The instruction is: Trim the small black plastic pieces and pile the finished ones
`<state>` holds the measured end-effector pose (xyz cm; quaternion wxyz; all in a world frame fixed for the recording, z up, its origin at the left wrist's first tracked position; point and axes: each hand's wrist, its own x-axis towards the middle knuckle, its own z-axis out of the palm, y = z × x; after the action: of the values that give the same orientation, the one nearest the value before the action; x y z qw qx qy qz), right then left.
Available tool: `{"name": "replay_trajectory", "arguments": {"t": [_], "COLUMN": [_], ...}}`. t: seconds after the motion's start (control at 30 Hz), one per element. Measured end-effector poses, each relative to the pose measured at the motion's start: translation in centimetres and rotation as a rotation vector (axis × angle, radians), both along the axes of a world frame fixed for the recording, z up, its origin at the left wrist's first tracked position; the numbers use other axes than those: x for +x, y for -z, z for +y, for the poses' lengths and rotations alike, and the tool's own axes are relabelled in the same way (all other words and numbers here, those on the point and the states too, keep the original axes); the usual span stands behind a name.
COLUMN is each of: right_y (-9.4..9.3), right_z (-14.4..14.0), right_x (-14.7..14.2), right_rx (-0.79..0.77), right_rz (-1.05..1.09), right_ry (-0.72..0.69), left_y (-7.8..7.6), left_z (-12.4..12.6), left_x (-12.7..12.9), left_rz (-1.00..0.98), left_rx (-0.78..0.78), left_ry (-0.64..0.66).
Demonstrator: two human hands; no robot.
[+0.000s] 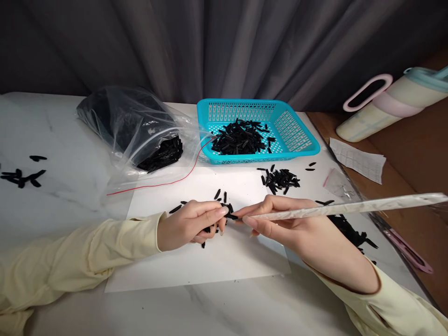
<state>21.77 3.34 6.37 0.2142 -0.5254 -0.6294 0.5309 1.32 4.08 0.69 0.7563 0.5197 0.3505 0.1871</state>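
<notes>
My left hand (191,225) pinches a small black plastic piece (231,216) over a white sheet of paper (210,261), with a few more black pieces tucked in its palm. My right hand (280,221) grips a long thin pale rod (350,206) whose tip meets the black piece. The rod runs off to the right edge. Loose black pieces (219,193) lie on the paper just beyond my fingers.
A turquoise basket (301,135) holds several black pieces. A clear plastic bag (140,126) with more lies at left. Small piles of black pieces lie near the basket (280,179), under my right wrist (350,231) and at far left (23,177). A pastel bottle (388,105), a paper slip (359,161) and a pink tool (409,252) lie on the brown surface.
</notes>
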Motion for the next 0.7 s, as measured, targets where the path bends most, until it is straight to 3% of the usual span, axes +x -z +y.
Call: {"name": "replay_trajectory", "arguments": {"t": [0.13,0.23,0.43,0.57,0.7], "right_y": [-0.2,-1.0,-2.5,-2.9,-2.7], "right_z": [0.1,0.8,6.5,9.4,6.7], "right_x": [0.3,0.9,1.9,1.9,1.5], "right_rx": [0.066,0.201,0.542,0.639,0.792], "right_rz": [-0.048,-0.097,-0.264,-0.242,-0.39], "right_ry": [0.003,0.09,0.27,0.166,0.047], "left_y": [0.1,0.1,0.2,0.2,0.2], "left_z": [0.0,0.1,0.3,0.6,1.1], "left_x": [0.1,0.2,0.3,0.2,0.1], "left_rz": [-0.022,-0.037,-0.028,-0.033,-0.082], "left_rx": [-0.023,-0.068,-0.095,-0.16,-0.233], "left_ry": [-0.018,-0.028,-0.019,-0.038,-0.094]}}
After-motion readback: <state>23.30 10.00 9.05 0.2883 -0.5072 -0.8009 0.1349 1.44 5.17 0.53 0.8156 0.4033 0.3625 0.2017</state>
